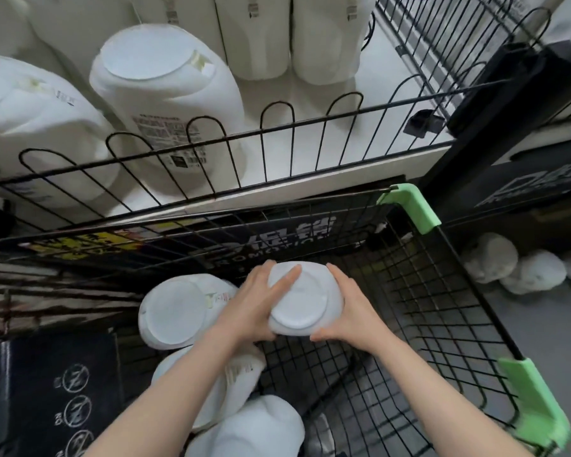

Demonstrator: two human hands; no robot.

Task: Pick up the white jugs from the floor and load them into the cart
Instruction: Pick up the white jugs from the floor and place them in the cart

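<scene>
White jug (302, 300) sits between my two hands inside wire cart (442, 308), base facing me. Left hand (256, 306) grasps it from 9 o'clock, fingers curled over base; right hand (346, 311) grasps it from 3 o'clock. Three loaded jugs (178, 310) lie at 8 o'clock. Shelf jugs (165, 90) stand at 11 o'clock.

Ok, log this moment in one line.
both hands: left hand, right hand hold white jug | over cart | three jugs inside
</scene>
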